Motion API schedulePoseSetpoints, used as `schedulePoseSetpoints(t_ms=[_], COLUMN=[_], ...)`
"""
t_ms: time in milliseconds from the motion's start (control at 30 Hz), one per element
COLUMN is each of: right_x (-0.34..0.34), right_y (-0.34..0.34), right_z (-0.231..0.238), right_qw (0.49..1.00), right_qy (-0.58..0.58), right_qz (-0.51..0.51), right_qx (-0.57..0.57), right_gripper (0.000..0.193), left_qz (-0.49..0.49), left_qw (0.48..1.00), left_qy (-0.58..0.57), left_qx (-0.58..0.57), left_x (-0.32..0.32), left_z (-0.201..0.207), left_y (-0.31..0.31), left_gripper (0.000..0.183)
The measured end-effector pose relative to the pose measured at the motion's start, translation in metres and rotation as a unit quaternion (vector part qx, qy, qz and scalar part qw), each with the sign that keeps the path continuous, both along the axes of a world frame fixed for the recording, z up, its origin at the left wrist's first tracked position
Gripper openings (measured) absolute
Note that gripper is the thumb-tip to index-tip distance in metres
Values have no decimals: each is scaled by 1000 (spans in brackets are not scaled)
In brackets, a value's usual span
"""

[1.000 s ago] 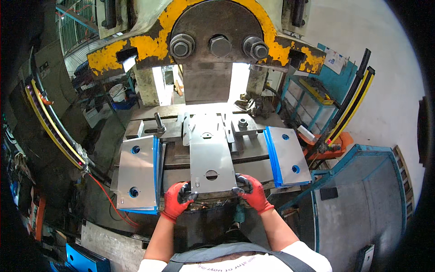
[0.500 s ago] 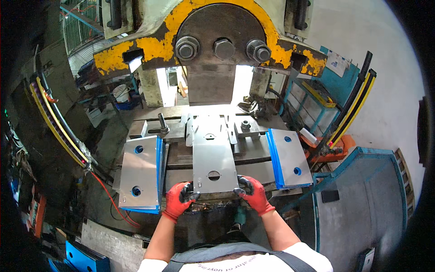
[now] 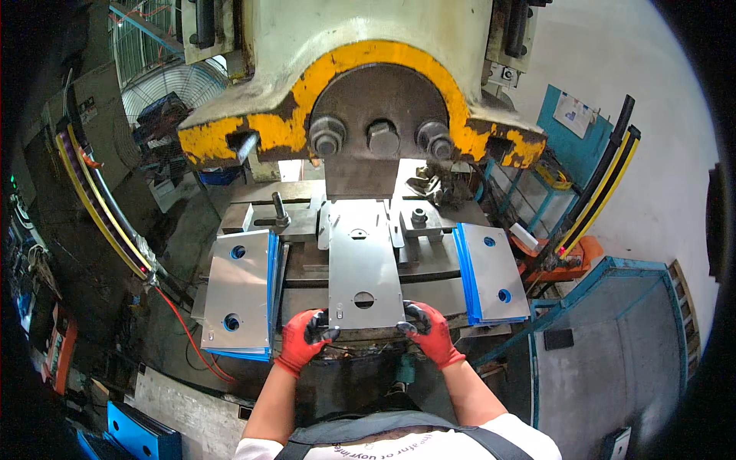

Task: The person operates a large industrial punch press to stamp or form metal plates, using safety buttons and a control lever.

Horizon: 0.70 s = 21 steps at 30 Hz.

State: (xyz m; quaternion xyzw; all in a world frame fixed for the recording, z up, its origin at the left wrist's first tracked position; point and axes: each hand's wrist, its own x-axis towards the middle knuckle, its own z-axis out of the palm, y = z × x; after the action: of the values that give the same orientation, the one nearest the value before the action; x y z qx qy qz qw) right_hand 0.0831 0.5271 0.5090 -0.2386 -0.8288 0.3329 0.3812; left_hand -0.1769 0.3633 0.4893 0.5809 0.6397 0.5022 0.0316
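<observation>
A flat silver sheet-metal plate (image 3: 363, 264) with two round cut-outs lies lengthwise in the middle of the press bed, its far end at the dark press tool (image 3: 361, 178). At its near left corner, my left hand (image 3: 305, 339), in a red glove with black fingertips, is closed on the edge. My right hand (image 3: 428, 334), gloved the same way, grips the near right corner. Part of the fingertips is hidden at the plate's edges. Beside my left hand is a stack of plates with blue film (image 3: 238, 287); a similar stack (image 3: 494, 272) lies to the right.
Above the bed hangs the yellow-and-grey press ram (image 3: 383, 100) with big bolts. Yellow-and-black guard bars (image 3: 100, 203) (image 3: 602, 192) flank the bed. A bolted clamp (image 3: 418, 218) sits right of the plate. A blue-framed metal panel (image 3: 606, 345) stands at the right.
The press ram has come down, and its tool now reaches the plate's far end. My hands and the plate stay in nearly the same place.
</observation>
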Motion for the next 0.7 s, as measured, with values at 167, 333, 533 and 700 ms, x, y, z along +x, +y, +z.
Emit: schedulePoseSetpoints(t_ms=[167,333,533,700], right_x=[1,0,-11,-11], right_y=[2,2,0,0], right_z=[-4,-2,-9,-12], right_qw=[1000,1000,998,996], right_qy=[6,11,5,13], right_qz=[-1,7,-61,-70], right_qx=[6,5,11,51], right_gripper=[51,49,43,39], left_qz=[14,20,46,62], left_qw=[1000,999,997,996], left_qy=[4,2,-24,26], left_qx=[-20,-26,-53,-51], left_x=[2,2,-2,2], left_z=[2,1,-9,-8], left_y=[-1,-2,4,2], left_gripper=[54,57,53,56])
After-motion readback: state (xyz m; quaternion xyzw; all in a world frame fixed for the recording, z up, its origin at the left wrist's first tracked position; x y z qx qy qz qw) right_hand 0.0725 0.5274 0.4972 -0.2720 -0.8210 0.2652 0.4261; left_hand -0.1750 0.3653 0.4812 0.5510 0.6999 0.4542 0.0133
